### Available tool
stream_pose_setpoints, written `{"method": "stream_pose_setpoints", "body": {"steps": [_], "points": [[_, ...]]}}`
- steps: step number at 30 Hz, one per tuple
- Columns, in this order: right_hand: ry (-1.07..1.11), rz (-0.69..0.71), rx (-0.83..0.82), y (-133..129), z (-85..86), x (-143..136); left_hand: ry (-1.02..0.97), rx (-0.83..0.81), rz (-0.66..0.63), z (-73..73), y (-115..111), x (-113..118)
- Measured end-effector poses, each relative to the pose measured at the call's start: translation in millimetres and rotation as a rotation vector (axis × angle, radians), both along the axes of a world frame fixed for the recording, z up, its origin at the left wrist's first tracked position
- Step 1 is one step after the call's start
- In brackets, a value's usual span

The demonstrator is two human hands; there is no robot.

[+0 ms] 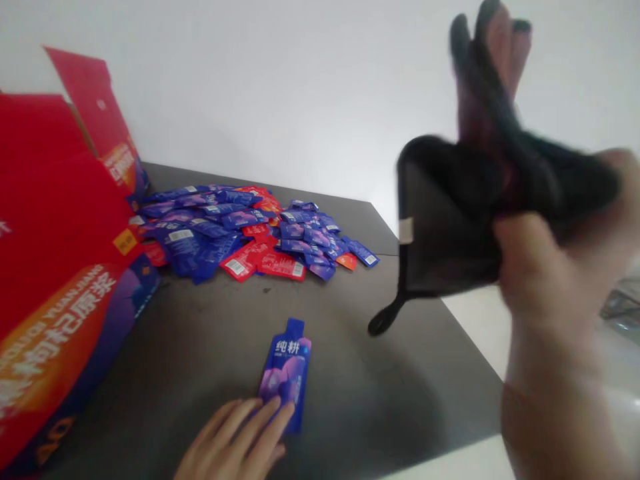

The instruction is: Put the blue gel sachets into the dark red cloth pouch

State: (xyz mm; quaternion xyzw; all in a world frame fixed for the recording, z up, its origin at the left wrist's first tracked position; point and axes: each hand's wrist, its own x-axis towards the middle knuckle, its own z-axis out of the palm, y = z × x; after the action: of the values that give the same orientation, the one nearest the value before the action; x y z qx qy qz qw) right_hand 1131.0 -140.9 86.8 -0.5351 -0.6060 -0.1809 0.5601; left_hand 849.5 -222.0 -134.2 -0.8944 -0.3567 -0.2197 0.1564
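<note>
A blue and purple drink pouch (285,373) with a narrow spout end lies flat on the grey table. My left hand (240,440) rests its outstretched fingers on the pouch's lower part. In my right hand (545,273), raised at the right, is a dark grey cloth (440,227) with black edging, a white tag and a hanging loop. The cloth is bunched and blurred, its upper folds sticking up. It hangs in the air above the table's right side.
A heap of blue and red pouches (215,220) spreads along the back of the table (350,360), with a further pile (310,233) beside it. A large red carton (55,220) with a raised flap stands at the left. Behind is a white wall (280,87).
</note>
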Motion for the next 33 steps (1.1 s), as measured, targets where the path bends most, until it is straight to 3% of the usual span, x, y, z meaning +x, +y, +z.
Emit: {"method": "stream_pose_setpoints", "body": {"steps": [1,3,5,8,11,15,17,20,23,26,28,30,31,33], "points": [[-0.131,0.049,0.040,-20,-16.5,-16,-0.001,-0.043,0.001,-1.0,-5,-2],[-0.413,0.222,-0.123,-48,-57.1,-47,-0.017,-0.091,0.006,-1.7,-12,-2],[-0.642,0.264,-0.262,-59,-98.3,-71,-0.026,-0.124,0.025,0.4,-17,2],[-0.726,0.338,-0.575,-64,-144.7,-93,0.030,-0.204,0.066,7.2,-20,9],[-0.681,0.481,-0.732,-64,-166.6,-100,0.115,-0.251,0.081,13.0,-22,13],[-0.670,0.705,-0.690,-60,-171.4,-104,0.176,-0.282,0.044,17.8,-19,12],[-0.725,0.728,-0.693,-53,-172.5,-109,0.187,-0.292,0.009,19.8,-18,11],[-0.801,0.635,-0.751,-28,-178.9,-116,0.153,-0.264,-0.003,20.6,-18,10],[-0.774,0.444,-0.827,8,-182.9,-113,0.131,-0.212,0.014,18.2,-21,10],[-0.672,0.314,-0.850,30,-166.1,-96,0.127,-0.196,0.041,15.2,-23,12],[-0.529,0.390,-0.741,23,-142.5,-86,0.111,-0.207,0.036,13.7,-23,13],[-0.377,0.528,-0.563,-1,-120.0,-86,0.110,-0.208,0.016,12.5,-22,12],[-0.360,0.589,-0.503,-15,-113.3,-91,0.114,-0.207,0.011,12.0,-22,12],[-0.494,0.735,-0.545,-40,-113.7,-106,0.127,-0.218,0.018,11.1,-21,11]]}}
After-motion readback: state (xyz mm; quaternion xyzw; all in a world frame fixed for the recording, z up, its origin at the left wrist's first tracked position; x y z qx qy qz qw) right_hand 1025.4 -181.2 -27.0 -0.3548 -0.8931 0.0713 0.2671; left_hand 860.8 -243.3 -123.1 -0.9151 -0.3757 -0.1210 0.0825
